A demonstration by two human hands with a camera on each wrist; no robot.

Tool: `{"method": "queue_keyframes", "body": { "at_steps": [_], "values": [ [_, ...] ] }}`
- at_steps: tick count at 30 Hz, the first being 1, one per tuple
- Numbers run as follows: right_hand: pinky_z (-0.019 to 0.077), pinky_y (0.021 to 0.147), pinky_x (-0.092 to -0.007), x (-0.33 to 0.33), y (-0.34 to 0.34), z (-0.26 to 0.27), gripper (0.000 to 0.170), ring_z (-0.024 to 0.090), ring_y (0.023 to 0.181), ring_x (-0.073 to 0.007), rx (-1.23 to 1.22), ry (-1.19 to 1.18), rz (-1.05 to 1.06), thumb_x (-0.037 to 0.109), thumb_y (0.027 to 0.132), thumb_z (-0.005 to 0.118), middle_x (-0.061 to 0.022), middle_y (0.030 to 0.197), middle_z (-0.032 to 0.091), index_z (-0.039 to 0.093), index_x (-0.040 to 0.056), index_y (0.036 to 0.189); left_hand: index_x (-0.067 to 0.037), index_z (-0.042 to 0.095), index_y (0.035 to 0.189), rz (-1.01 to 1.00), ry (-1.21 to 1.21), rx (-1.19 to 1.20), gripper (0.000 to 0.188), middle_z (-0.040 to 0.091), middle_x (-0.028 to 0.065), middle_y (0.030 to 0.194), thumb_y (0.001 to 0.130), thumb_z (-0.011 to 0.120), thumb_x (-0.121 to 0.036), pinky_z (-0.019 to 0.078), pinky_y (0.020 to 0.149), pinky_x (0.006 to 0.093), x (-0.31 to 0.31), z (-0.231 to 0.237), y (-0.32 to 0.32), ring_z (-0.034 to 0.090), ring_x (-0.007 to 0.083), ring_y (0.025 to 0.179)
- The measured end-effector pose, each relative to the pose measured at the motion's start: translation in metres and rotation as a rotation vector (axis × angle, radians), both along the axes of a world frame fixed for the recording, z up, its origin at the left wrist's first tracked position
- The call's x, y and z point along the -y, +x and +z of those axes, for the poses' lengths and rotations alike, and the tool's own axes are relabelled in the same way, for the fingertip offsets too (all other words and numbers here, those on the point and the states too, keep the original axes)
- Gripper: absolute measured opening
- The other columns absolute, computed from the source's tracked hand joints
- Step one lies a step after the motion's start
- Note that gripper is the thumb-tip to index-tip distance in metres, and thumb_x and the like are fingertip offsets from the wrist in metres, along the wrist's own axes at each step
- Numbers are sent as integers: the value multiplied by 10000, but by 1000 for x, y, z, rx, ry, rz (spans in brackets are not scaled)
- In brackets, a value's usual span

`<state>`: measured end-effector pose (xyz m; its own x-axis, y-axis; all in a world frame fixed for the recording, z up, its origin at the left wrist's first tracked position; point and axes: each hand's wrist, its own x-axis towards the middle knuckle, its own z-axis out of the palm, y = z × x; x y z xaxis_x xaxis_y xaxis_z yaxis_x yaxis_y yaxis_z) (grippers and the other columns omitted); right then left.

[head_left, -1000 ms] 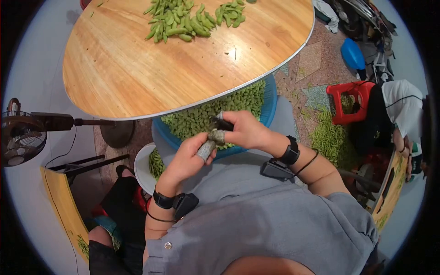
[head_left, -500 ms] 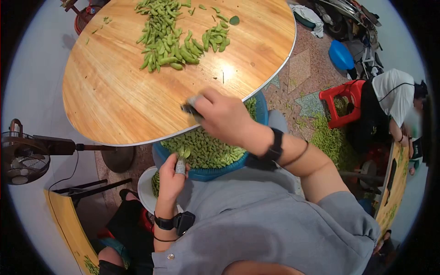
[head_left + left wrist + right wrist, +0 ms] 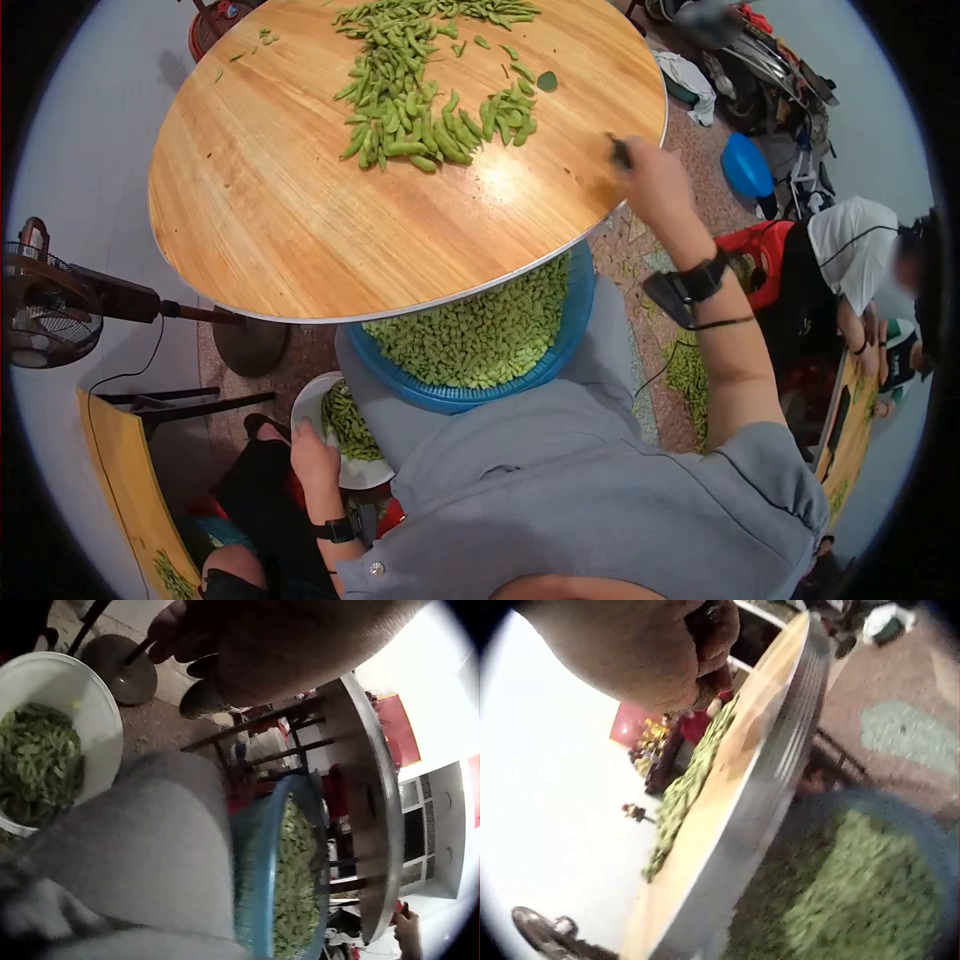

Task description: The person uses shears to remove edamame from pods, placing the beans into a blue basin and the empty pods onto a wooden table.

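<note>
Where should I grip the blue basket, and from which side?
Take the basket by its rim, left and right, from the wearer's side: the round rim is exposed there, while the table overhangs the far part. The beans filling it probably call for two hands.

A black fan [image 3: 60,305] stands beside pale walls [image 3: 110,110].

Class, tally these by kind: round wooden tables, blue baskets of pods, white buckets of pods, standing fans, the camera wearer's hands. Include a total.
Round wooden table: 1
Blue basket: 1
White bucket: 1
Standing fan: 1
Left hand and right hand: 2
Total: 6
</note>
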<state>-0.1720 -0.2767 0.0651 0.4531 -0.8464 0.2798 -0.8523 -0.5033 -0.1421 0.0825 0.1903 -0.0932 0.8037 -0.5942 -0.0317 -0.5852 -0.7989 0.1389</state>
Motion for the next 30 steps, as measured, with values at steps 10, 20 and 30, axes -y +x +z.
{"method": "queue_keyframes", "body": {
  "at_steps": [10,20,30],
  "values": [
    [504,687,-423,-41,131,-33,198,599,821,-345,193,52,357,206,769,629,-139,920,582,579,73,908,5,610,1042,-245,-460,-330,229,643,169,905,819,590,-40,500,707,325,112,81,-34,635,282,764],
    [458,590,-346,-38,69,-35,224,582,629,-267,418,274,421,138,768,627,-169,753,611,615,34,966,-23,660,994,-485,-783,-845,179,635,133,838,822,619,-48,485,687,274,184,119,-75,630,212,758],
    [452,571,-306,-74,21,-23,263,567,609,-171,560,660,706,118,736,675,-149,705,592,625,36,981,12,614,1086,-709,-909,-279,273,614,132,1005,821,574,-39,493,727,290,233,148,-85,611,219,900]
  ]
}}
